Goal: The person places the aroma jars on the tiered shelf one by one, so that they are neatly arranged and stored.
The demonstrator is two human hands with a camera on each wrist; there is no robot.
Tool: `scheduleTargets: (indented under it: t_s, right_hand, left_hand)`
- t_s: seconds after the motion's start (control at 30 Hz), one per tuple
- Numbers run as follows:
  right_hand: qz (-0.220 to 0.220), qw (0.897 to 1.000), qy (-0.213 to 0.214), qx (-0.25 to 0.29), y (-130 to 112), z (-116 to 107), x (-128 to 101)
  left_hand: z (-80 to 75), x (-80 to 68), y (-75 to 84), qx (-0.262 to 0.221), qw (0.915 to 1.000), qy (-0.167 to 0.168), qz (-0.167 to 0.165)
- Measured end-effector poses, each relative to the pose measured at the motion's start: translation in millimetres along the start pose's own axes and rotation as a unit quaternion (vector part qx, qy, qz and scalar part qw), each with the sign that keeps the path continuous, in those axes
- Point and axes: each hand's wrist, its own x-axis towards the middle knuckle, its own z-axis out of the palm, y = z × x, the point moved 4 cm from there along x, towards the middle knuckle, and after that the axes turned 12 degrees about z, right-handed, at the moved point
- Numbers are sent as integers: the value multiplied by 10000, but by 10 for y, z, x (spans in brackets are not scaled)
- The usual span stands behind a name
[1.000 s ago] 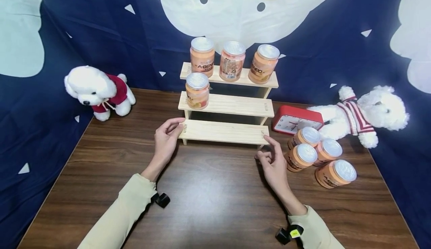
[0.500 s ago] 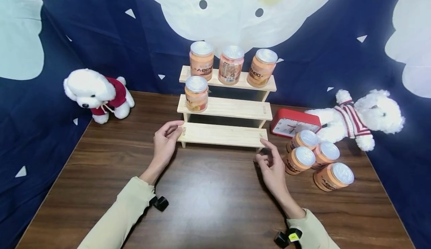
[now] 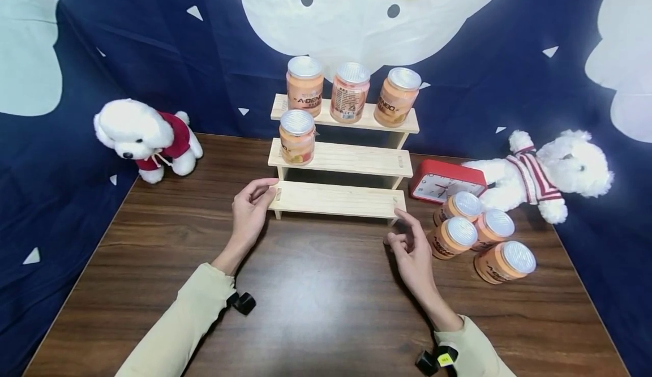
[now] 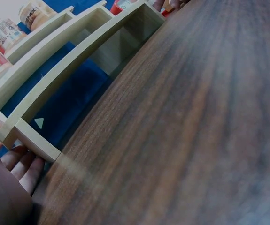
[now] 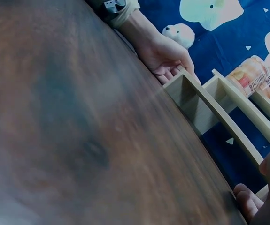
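Observation:
A three-step wooden shelf (image 3: 338,200) stands at the back of the brown table (image 3: 326,298). Three orange jars (image 3: 350,92) stand on its top step and one jar (image 3: 297,137) on the left of its middle step. My left hand (image 3: 252,207) grips the left end of the lowest step, thumb above and fingers (image 4: 22,164) curled by the leg. My right hand (image 3: 410,241) is at the step's right corner. Its index finger touches the corner and its other fingers (image 5: 247,199) are loosely curled.
Several more orange jars (image 3: 491,228) lie on the table just right of my right hand. A red alarm clock (image 3: 446,181) leans behind them. A white plush dog (image 3: 142,139) sits at the far left, another (image 3: 555,170) lies at the far right. Dark blue cloth hangs behind.
The head view bobbed slightly. Both hands keep their places at the ends of the lowest step, and nothing else has moved.

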Motion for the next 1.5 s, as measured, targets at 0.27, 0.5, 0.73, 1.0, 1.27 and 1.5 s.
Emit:
scheduleTargets:
  t_s: [0.27, 0.5, 0.73, 1.0, 1.27, 1.5]
  right_hand:
    - [-260, 9989, -113, 377, 97, -34, -55]
    - [-219, 9988, -273, 354, 4, -41, -177]
    - [181, 9984, -236, 484, -207, -100, -348]
    - [-720, 9922, -59, 1018, -427, -280, -421]
    - [-1301, 9785, 252, 1579, -574, -501, -448]
    - [-1941, 9576, 768, 1986, -618, -714, -433]
  left_hand:
    - [28, -8, 9, -62, 10000, -23, -30]
    - [33, -8, 20, -31, 10000, -16, -13]
    - [25, -20, 25, -22, 10000, -18, -10]
    - [-1, -9, 29, 23, 10000, -5, -13]
    - [0, -2, 32, -20, 10000, -21, -6]
    - [-2, -3, 22, -5, 10000, -19, 43]
